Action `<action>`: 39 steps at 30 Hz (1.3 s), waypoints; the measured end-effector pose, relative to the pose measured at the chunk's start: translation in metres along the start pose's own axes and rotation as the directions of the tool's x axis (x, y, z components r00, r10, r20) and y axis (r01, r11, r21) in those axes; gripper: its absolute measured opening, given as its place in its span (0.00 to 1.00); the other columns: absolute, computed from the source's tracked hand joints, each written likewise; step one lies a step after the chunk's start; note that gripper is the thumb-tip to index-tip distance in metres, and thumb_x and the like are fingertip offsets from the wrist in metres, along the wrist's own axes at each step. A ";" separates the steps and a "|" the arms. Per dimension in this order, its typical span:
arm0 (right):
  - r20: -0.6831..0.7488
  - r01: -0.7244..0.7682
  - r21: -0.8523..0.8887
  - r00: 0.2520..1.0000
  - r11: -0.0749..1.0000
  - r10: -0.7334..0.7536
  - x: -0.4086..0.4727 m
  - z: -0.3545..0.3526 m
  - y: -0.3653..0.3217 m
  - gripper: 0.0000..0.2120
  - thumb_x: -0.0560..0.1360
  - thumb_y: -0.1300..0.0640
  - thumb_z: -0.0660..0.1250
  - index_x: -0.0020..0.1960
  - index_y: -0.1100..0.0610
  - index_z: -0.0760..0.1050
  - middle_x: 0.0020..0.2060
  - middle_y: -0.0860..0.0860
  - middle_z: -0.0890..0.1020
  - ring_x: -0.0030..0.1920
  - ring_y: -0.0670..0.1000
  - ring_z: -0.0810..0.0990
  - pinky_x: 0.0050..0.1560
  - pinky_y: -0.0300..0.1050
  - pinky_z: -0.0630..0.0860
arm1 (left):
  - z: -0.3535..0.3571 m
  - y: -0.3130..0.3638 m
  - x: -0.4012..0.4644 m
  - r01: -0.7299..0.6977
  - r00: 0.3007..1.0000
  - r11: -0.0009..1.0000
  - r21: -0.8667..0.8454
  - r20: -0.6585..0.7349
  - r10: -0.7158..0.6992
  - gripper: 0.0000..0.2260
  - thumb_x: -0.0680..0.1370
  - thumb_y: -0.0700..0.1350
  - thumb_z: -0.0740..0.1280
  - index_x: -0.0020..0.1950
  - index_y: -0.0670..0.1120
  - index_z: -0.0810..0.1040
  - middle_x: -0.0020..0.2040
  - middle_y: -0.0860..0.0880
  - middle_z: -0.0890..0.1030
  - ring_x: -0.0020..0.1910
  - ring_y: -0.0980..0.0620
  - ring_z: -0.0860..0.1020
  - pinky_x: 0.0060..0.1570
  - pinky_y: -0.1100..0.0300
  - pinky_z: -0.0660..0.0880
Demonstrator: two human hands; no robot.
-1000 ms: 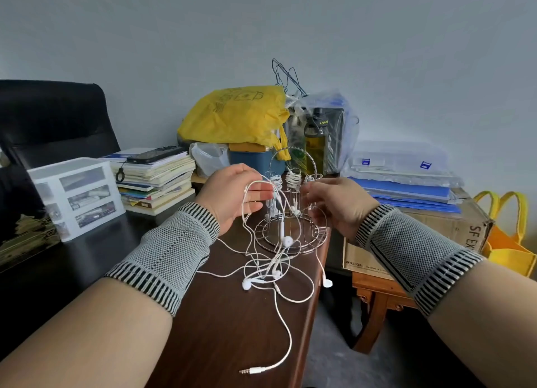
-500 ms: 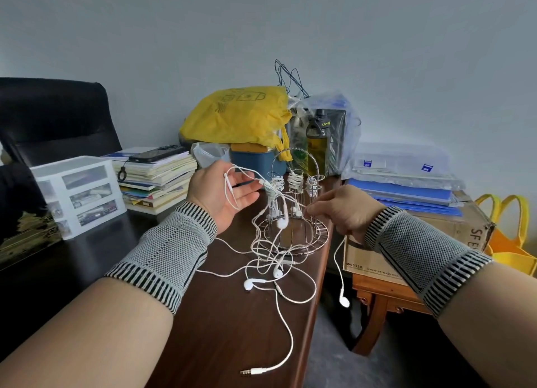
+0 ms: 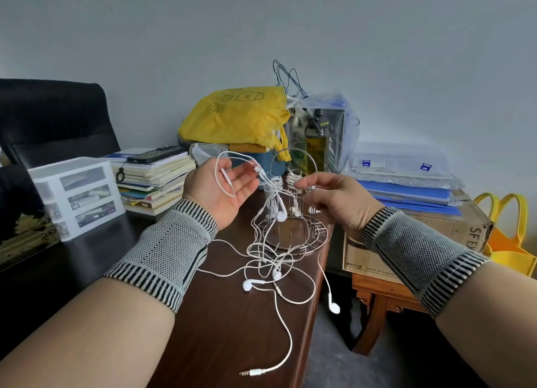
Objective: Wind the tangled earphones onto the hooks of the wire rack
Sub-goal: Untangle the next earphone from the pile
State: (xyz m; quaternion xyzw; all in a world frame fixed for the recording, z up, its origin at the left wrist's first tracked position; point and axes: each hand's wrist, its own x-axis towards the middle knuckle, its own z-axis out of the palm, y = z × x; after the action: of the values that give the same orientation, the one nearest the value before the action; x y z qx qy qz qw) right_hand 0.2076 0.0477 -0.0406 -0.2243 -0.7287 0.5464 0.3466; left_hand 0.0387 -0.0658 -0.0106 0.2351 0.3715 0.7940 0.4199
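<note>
A metal wire rack (image 3: 293, 243) stands on the dark wooden table (image 3: 220, 329); white cable is wound on some of its upper hooks (image 3: 293, 176). My left hand (image 3: 225, 188) is raised palm-up left of the rack, with a loop of white earphone cable (image 3: 220, 181) running across it. My right hand (image 3: 341, 203) is at the rack's right side, fingertips pinched near a hook, apparently on a thin cable. A tangle of white earphones (image 3: 270, 267) lies in front of the rack. One earbud (image 3: 334, 307) dangles off the table's right edge. A jack plug (image 3: 250, 372) lies nearest me.
Behind the rack are a yellow plastic bag (image 3: 235, 117), a dark bottle (image 3: 318, 137) and clear bags. A book stack (image 3: 154, 181), white drawer unit (image 3: 75, 190) and black chair (image 3: 52, 117) are left. A cardboard box (image 3: 406, 254) and yellow tote (image 3: 511, 242) stand right.
My left hand rose and turned palm-up, lifting a cable loop. My right hand dropped from the hooks to the rack's right side, and an earbud slid off the table's edge to dangle.
</note>
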 end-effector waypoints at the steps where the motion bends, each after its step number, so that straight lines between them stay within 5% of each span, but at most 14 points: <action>1: 0.006 0.020 -0.002 1.000 1.000 -0.020 0.001 0.002 0.000 0.08 0.73 0.68 0.68 0.47 0.58 0.80 0.23 0.48 0.71 0.21 0.44 0.63 0.20 0.34 0.61 | 0.001 0.000 -0.001 -0.001 1.000 1.000 -0.008 0.010 0.002 0.10 0.81 0.41 0.55 0.39 0.46 0.66 0.35 0.45 0.84 0.35 0.50 0.84 0.33 0.60 0.79; 5: 0.002 0.094 -0.074 0.996 0.993 -0.095 -0.001 0.010 -0.005 0.04 0.73 0.61 0.70 0.47 0.60 0.81 0.22 0.46 0.70 0.22 0.45 0.61 0.22 0.33 0.60 | 0.006 0.000 -0.003 -0.003 0.999 1.000 -0.019 0.039 0.004 0.09 0.82 0.41 0.54 0.41 0.45 0.66 0.36 0.44 0.84 0.36 0.49 0.84 0.36 0.58 0.80; 9: -0.023 0.078 -0.062 0.997 0.995 -0.080 0.006 0.018 -0.009 0.12 0.78 0.53 0.64 0.49 0.61 0.81 0.22 0.50 0.65 0.22 0.47 0.61 0.22 0.37 0.58 | 0.009 -0.001 -0.005 0.003 0.997 1.000 -0.004 0.078 -0.003 0.08 0.82 0.41 0.54 0.42 0.46 0.66 0.38 0.43 0.84 0.35 0.49 0.84 0.33 0.59 0.80; 17: 0.042 0.084 -0.105 0.996 0.991 -0.080 0.009 0.032 -0.011 0.05 0.76 0.58 0.69 0.41 0.57 0.78 0.24 0.50 0.70 0.20 0.46 0.61 0.20 0.35 0.60 | 0.019 0.002 -0.013 0.016 0.991 0.999 0.044 0.133 -0.022 0.21 0.82 0.41 0.55 0.31 0.43 0.76 0.37 0.43 0.83 0.35 0.50 0.83 0.35 0.61 0.79; 21: 0.028 0.131 -0.082 0.991 0.988 -0.129 0.008 0.028 -0.007 0.07 0.72 0.67 0.68 0.38 0.58 0.75 0.24 0.48 0.73 0.21 0.46 0.65 0.23 0.36 0.64 | 0.017 0.006 -0.009 0.011 0.989 0.998 -0.057 0.146 -0.003 0.11 0.81 0.41 0.55 0.39 0.45 0.68 0.36 0.44 0.83 0.34 0.50 0.83 0.35 0.61 0.80; 24: 0.054 0.198 -0.209 0.980 0.958 -0.191 0.006 0.030 -0.004 0.05 0.70 0.62 0.74 0.38 0.59 0.77 0.31 0.57 0.79 0.30 0.51 0.72 0.36 0.42 0.72 | 0.018 0.006 -0.008 0.018 0.988 0.996 -0.092 0.152 -0.004 0.11 0.81 0.41 0.55 0.39 0.45 0.68 0.36 0.44 0.82 0.34 0.50 0.83 0.36 0.61 0.80; 31: 0.087 0.256 -0.349 0.967 0.901 -0.241 0.009 0.041 -0.008 0.07 0.72 0.56 0.74 0.39 0.58 0.79 0.30 0.53 0.78 0.29 0.46 0.72 0.36 0.42 0.73 | 0.019 0.005 -0.006 0.035 0.986 0.994 -0.105 0.164 -0.017 0.06 0.81 0.40 0.56 0.47 0.42 0.69 0.38 0.43 0.82 0.35 0.49 0.83 0.36 0.59 0.80; 35: -0.001 0.107 -0.156 0.994 0.982 -0.109 0.008 0.031 -0.012 0.11 0.76 0.61 0.64 0.35 0.58 0.74 0.30 0.56 0.72 0.24 0.46 0.65 0.24 0.38 0.64 | 0.009 0.013 -0.003 -0.013 0.999 1.000 -0.016 0.050 0.014 0.12 0.82 0.42 0.56 0.40 0.44 0.72 0.36 0.47 0.83 0.37 0.53 0.83 0.35 0.62 0.79; 39: -0.061 -0.061 0.117 0.996 0.991 0.069 0.008 0.021 -0.013 0.13 0.76 0.61 0.58 0.33 0.59 0.70 0.23 0.49 0.69 0.23 0.47 0.61 0.24 0.37 0.57 | -0.005 0.012 0.006 0.032 0.989 0.998 0.060 -0.147 -0.023 0.04 0.80 0.39 0.62 0.48 0.43 0.75 0.38 0.48 0.82 0.28 0.58 0.80 0.23 0.69 0.71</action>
State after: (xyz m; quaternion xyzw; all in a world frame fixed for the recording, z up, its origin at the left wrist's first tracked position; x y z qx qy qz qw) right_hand 0.1873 0.0360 -0.0297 -0.2452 -0.6765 0.5911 0.3645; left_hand 0.0262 -0.0669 -0.0041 0.1839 0.4292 0.7912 0.3949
